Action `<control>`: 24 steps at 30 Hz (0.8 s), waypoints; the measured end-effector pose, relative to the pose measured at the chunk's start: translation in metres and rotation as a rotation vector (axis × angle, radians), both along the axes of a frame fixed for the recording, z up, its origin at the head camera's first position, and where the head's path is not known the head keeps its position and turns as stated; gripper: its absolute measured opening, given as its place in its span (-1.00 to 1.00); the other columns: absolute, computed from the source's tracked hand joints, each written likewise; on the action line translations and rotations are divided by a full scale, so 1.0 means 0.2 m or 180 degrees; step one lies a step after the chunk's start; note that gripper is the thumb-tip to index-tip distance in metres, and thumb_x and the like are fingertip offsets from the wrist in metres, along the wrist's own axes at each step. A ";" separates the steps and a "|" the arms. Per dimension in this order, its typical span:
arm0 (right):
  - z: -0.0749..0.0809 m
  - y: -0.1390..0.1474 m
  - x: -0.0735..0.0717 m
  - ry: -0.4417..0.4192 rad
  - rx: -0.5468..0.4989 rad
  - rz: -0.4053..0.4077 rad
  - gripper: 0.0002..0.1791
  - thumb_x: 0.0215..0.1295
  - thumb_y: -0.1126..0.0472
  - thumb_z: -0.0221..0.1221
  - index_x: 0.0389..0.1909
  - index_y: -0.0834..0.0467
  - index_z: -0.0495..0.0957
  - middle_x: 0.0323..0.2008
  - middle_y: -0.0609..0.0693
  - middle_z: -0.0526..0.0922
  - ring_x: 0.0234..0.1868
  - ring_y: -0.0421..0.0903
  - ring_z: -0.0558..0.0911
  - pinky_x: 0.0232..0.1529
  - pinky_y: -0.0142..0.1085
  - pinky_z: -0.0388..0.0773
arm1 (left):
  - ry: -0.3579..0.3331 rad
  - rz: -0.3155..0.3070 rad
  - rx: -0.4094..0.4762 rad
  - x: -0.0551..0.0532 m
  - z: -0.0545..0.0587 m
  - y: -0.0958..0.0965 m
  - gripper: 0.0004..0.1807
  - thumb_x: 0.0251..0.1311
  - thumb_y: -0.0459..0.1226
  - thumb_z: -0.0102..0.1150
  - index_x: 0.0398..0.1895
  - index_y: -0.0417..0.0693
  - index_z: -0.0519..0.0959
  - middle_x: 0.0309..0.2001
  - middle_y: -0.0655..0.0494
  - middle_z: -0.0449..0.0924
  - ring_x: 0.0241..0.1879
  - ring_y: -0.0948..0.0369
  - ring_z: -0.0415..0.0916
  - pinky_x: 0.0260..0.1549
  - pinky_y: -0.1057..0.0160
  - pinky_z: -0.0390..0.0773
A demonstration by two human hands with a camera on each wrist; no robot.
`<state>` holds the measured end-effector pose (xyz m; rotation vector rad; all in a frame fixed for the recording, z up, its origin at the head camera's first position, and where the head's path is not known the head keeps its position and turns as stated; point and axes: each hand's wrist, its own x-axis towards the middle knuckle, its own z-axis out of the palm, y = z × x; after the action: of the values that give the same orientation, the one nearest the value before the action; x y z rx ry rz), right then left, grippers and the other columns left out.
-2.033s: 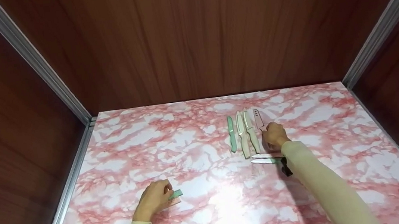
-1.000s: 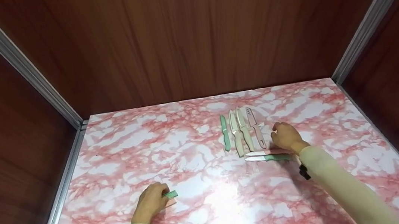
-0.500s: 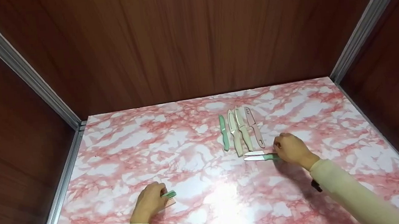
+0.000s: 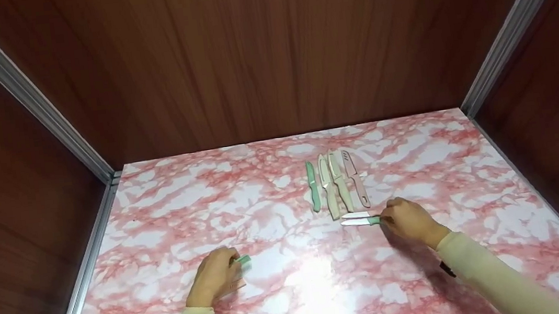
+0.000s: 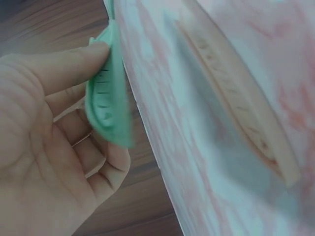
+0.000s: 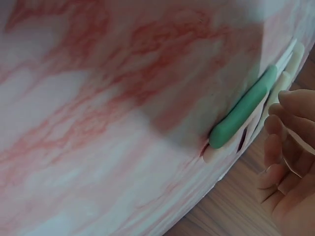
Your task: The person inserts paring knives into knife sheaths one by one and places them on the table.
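Observation:
My left hand [image 4: 215, 275] pinches a green knife sheath [image 5: 106, 93] between thumb and fingers, raised off the table. A pink knife sheath [image 5: 246, 108] with slots lies just below it. At the right, my right hand [image 4: 410, 221] hovers over the handle ends of two small white-bladed knives. The nearer one has a green handle [image 6: 243, 110]; the other's pink handle is mostly hidden under the hand in the head view. In the right wrist view the fingers [image 6: 275, 147] are loosely bent beside the green handle, with nothing between them.
Beyond the small knives, sheathed knives lie in a row: a green one [image 4: 313, 187], two cream ones [image 4: 329, 188] and a pink one [image 4: 358, 182]. The marbled table [image 4: 200, 197] is bounded by brown wood-grain panels [image 4: 247, 60] with metal corner rails [image 4: 41, 100].
My right hand has left the pink sheathed knife, moved right, then come down toward the small knives' handles. My left hand has just lifted the green sheath slightly away from the pink one.

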<state>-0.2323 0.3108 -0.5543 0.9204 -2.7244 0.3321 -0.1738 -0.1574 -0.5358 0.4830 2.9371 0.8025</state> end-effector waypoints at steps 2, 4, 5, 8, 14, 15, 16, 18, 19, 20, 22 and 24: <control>0.00 0.00 0.00 -0.0010 0.0037 -0.0011 -0.94 0.04 0.38 0.29 -0.53 0.17 0.66 -0.56 -0.06 0.48 -0.50 -0.08 0.48 -0.45 -0.19 0.52 | 0.0024 -0.0027 0.0011 -0.01 0.00 0.02 -0.96 0.23 -0.30 0.17 -0.36 -0.06 0.58 -0.40 0.18 0.48 -0.41 0.24 0.40 -0.39 0.18 0.44; -0.01 0.00 0.00 -0.0029 0.0066 -0.0038 -0.93 0.05 0.37 0.28 -0.54 0.16 0.65 -0.57 -0.06 0.47 -0.51 -0.09 0.47 -0.46 -0.19 0.50 | 0.0015 -0.0049 0.0047 -0.01 0.00 0.04 -0.95 0.24 -0.29 0.16 -0.36 -0.04 0.57 -0.41 0.18 0.46 -0.43 0.25 0.38 -0.40 0.19 0.42; -0.01 0.00 0.00 -0.0040 0.0073 -0.0055 -0.93 0.05 0.37 0.28 -0.54 0.16 0.65 -0.57 -0.07 0.47 -0.52 -0.09 0.46 -0.47 -0.19 0.49 | 0.0013 -0.0061 0.0058 -0.01 0.00 0.05 -0.95 0.25 -0.29 0.16 -0.36 -0.04 0.57 -0.42 0.19 0.46 -0.44 0.25 0.37 -0.41 0.20 0.41; -0.02 0.00 0.01 -0.0059 0.0052 -0.0095 -0.94 0.04 0.37 0.29 -0.54 0.17 0.64 -0.56 -0.06 0.48 -0.51 -0.08 0.47 -0.45 -0.18 0.50 | -0.0001 -0.0084 0.0079 -0.02 0.00 0.09 -0.94 0.26 -0.26 0.14 -0.35 -0.02 0.55 -0.44 0.21 0.44 -0.48 0.26 0.33 -0.43 0.22 0.38; -0.03 -0.01 0.02 -0.0100 0.0000 -0.0167 -0.92 0.04 0.36 0.32 -0.52 0.17 0.60 -0.49 -0.04 0.49 -0.45 -0.06 0.49 -0.41 -0.14 0.50 | -0.0036 -0.0124 0.0138 -0.03 0.00 0.15 -0.92 0.27 -0.25 0.11 -0.38 0.00 0.54 -0.50 0.25 0.38 -0.52 0.28 0.29 -0.48 0.27 0.35; -0.03 -0.02 0.02 -0.0111 0.0012 -0.0180 -0.91 0.04 0.35 0.32 -0.52 0.16 0.59 -0.49 -0.05 0.48 -0.45 -0.06 0.48 -0.42 -0.14 0.50 | -0.0042 -0.0134 0.0152 -0.03 0.00 0.16 -0.92 0.27 -0.25 0.11 -0.38 0.00 0.53 -0.51 0.25 0.37 -0.53 0.29 0.28 -0.50 0.27 0.34; -0.04 -0.02 0.03 -0.0114 0.0023 -0.0188 -0.90 0.04 0.34 0.33 -0.51 0.16 0.58 -0.50 -0.05 0.48 -0.45 -0.06 0.48 -0.43 -0.14 0.49 | -0.0035 -0.0154 0.0169 -0.04 0.01 0.16 -0.92 0.27 -0.26 0.11 -0.38 -0.01 0.53 -0.52 0.25 0.36 -0.54 0.29 0.28 -0.51 0.28 0.33; -0.04 -0.03 0.03 -0.0137 0.0035 -0.0207 -0.88 0.03 0.32 0.34 -0.51 0.14 0.57 -0.51 -0.07 0.48 -0.46 -0.07 0.47 -0.44 -0.15 0.47 | -0.0039 -0.0167 0.0178 -0.04 0.01 0.18 -0.92 0.27 -0.25 0.11 -0.38 0.00 0.54 -0.53 0.25 0.35 -0.55 0.29 0.27 -0.52 0.29 0.32; -0.04 -0.03 0.04 -0.0152 0.0035 -0.0209 -0.88 0.03 0.31 0.35 -0.51 0.13 0.57 -0.51 -0.08 0.49 -0.46 -0.07 0.46 -0.45 -0.15 0.47 | -0.0027 -0.0184 0.0172 -0.04 0.01 0.19 -0.92 0.27 -0.25 0.11 -0.38 -0.01 0.54 -0.53 0.25 0.35 -0.56 0.29 0.26 -0.53 0.29 0.32; -0.04 -0.04 0.04 -0.0173 0.0025 -0.0199 -0.87 0.03 0.30 0.36 -0.51 0.12 0.56 -0.52 -0.09 0.49 -0.46 -0.08 0.46 -0.45 -0.16 0.46 | -0.0014 -0.0199 0.0178 -0.05 0.02 0.20 -0.92 0.27 -0.25 0.12 -0.38 -0.01 0.54 -0.53 0.24 0.35 -0.56 0.29 0.26 -0.53 0.29 0.32; -0.04 -0.04 0.04 -0.0217 0.0009 -0.0148 -0.86 0.03 0.30 0.36 -0.50 0.11 0.56 -0.51 -0.09 0.49 -0.44 -0.08 0.48 -0.42 -0.16 0.47 | 0.0011 -0.0230 0.0189 -0.05 0.02 0.22 -0.92 0.27 -0.26 0.13 -0.38 -0.01 0.54 -0.52 0.24 0.36 -0.54 0.29 0.27 -0.52 0.28 0.33; -0.03 -0.05 0.05 -0.0280 -0.0002 -0.0055 -0.88 0.04 0.30 0.35 -0.48 0.11 0.58 -0.49 -0.09 0.50 -0.42 -0.09 0.49 -0.40 -0.17 0.47 | 0.0039 -0.0260 0.0205 -0.06 0.02 0.25 -0.92 0.27 -0.25 0.13 -0.38 -0.01 0.54 -0.50 0.24 0.38 -0.53 0.29 0.29 -0.51 0.27 0.35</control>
<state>-0.2232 0.3009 -0.5612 0.9021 -2.8098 0.3788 -0.1855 -0.1081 -0.5309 0.6101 2.8886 0.8893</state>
